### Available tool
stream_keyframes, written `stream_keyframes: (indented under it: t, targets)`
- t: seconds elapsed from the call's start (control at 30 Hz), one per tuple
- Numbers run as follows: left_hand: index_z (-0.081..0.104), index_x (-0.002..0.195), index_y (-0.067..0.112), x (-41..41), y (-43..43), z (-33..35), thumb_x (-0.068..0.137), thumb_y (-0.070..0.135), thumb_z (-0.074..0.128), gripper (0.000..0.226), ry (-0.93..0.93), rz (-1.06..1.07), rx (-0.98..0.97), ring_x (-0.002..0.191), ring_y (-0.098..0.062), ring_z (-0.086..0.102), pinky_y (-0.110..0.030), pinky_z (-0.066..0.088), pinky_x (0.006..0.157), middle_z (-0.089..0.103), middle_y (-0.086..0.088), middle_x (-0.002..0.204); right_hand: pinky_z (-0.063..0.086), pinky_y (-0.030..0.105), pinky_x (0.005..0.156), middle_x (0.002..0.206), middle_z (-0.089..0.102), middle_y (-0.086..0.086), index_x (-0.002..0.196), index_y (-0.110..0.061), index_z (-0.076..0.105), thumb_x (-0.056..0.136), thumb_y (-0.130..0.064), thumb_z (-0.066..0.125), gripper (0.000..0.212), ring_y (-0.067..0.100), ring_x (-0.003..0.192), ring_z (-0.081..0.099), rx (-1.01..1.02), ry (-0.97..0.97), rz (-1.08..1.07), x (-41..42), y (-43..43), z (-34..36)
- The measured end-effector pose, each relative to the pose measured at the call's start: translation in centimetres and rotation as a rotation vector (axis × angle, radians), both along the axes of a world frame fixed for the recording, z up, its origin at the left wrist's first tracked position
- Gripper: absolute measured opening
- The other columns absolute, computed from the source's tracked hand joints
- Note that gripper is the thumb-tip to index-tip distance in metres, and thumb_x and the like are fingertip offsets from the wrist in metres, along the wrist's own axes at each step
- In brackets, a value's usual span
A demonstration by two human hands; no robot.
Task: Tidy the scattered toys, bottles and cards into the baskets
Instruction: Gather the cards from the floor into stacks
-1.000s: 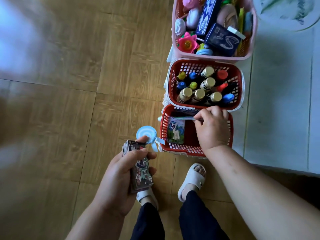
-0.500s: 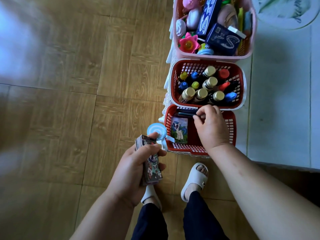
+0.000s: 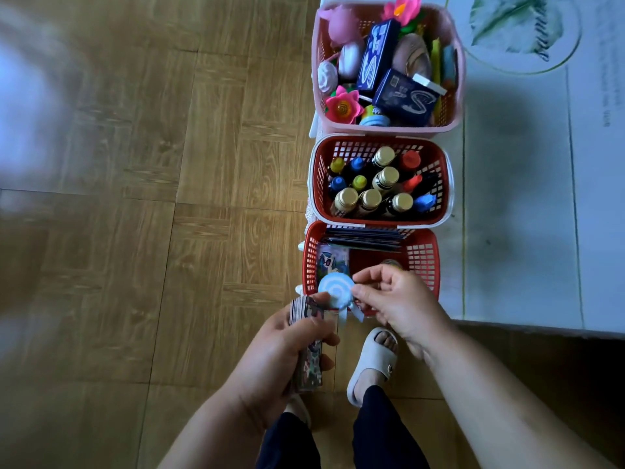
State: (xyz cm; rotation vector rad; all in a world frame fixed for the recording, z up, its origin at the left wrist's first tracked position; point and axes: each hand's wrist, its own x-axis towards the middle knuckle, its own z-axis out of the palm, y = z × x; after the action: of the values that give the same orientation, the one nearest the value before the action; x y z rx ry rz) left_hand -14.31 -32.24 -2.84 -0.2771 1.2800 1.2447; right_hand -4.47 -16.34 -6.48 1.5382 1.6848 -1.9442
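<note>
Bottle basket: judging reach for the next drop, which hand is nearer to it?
Right. The right hand hovers over the near rim of the card basket, just short of the bottle basket; the left hand holds the card stack farther back, over the floor.

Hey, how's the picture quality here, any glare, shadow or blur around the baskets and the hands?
Head view: pale bluish glare washes out the wooden floor at far left; a soft shadow darkens the white mat right of the bottle basket; the card stack in the left hand and the blue lollipop toy pinched by the right hand look slightly smeared; basket contents are sharp.
</note>
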Motion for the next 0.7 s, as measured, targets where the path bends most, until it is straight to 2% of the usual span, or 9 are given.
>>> stream_keyframes:
  t: [0.07,0.13,0.23,0.33,0.4,0.5,0.63,0.7]
  targets:
    - [0.07,0.112,0.014,0.1,0.3,0.1,0.068,0.021,0.07,0.045,0.019,0.019,0.0,0.072,-0.021,0.059,-0.032,0.049,0.062,0.065,-0.014,0.084,0.043,0.013,0.05,0.083,0.073,0.0,0.091,-0.021,0.066,0.086,-0.013,0.07,0.01,0.005,0.071,0.066,0.069,-0.005,-0.059,0.0,1.0,0.5]
    - [0.071,0.112,0.014,-0.1,0.8,0.3,0.068,0.02,0.07,0.044,0.027,0.076,0.003,0.072,-0.018,0.059,-0.032,0.049,0.061,0.064,-0.013,0.084,0.04,0.013,0.048,0.078,0.071,-0.002,0.09,-0.02,0.064,0.086,-0.013,0.07,0.01,0.001,0.063,0.062,0.135,0.041,-0.112,-0.5,2.4,1.4]
    - [0.068,0.117,0.013,-0.8,1.8,0.7,0.069,0.023,0.071,0.048,0.051,0.15,0.006,0.076,-0.018,0.057,-0.032,0.048,0.061,0.061,-0.014,0.089,0.038,0.02,0.044,0.072,0.068,-0.003,0.087,-0.019,0.062,0.088,-0.01,0.067,0.01,0.004,0.059,0.058,0.195,0.124,-0.233,-2.0,4.9,2.8]
    - [0.063,0.121,0.012,-1.9,3.1,1.6,0.074,0.027,0.071,0.05,0.085,0.174,0.033,0.078,-0.019,0.058,-0.03,0.048,0.06,0.066,-0.014,0.098,0.04,0.02,0.042,0.072,0.068,-0.003,0.085,-0.02,0.061,0.091,-0.01,0.064,0.012,0.008,0.057,0.059,0.254,0.194,-0.342,-4.3,7.8,3.9]
    - [0.06,0.115,0.007,-2.7,4.1,2.0,0.08,0.023,0.074,0.042,0.095,0.196,0.066,0.071,-0.015,0.062,-0.026,0.049,0.054,0.068,-0.011,0.091,0.041,0.021,0.041,0.067,0.067,-0.003,0.082,-0.02,0.06,0.091,-0.009,0.063,0.014,0.01,0.049,0.055,0.31,0.222,-0.374,-6.4,9.6,4.5]
    - [0.053,0.103,0.01,-3.4,5.5,3.0,0.083,0.022,0.063,0.025,0.088,0.224,0.122,0.053,-0.013,0.065,-0.024,0.049,0.043,0.068,-0.003,0.067,0.041,0.02,0.039,0.075,0.066,-0.001,0.081,-0.021,0.06,0.088,-0.012,0.064,0.013,0.006,0.038,0.05,0.426,0.222,-0.337,-10.1,12.1,4.6]
    - [0.049,0.109,0.011,-3.8,6.2,3.3,0.084,0.021,0.062,0.03,0.094,0.268,0.133,0.049,-0.013,0.064,-0.024,0.049,0.042,0.066,0.0,0.062,0.046,0.021,0.044,0.078,0.068,-0.001,0.073,-0.024,0.057,0.088,-0.014,0.062,0.018,0.013,0.059,0.065,0.479,0.215,-0.28,-15.6,14.7,4.3]
    - [0.05,0.109,0.011,-3.8,6.2,2.9,0.09,0.019,0.059,0.023,0.114,0.298,0.094,0.049,-0.011,0.063,-0.024,0.048,0.042,0.065,0.002,0.062,0.055,0.029,0.051,0.075,0.067,0.001,0.069,-0.024,0.055,0.087,-0.015,0.059,0.021,0.018,0.063,0.067,0.473,0.201,-0.295,-17.3,15.7,3.9]
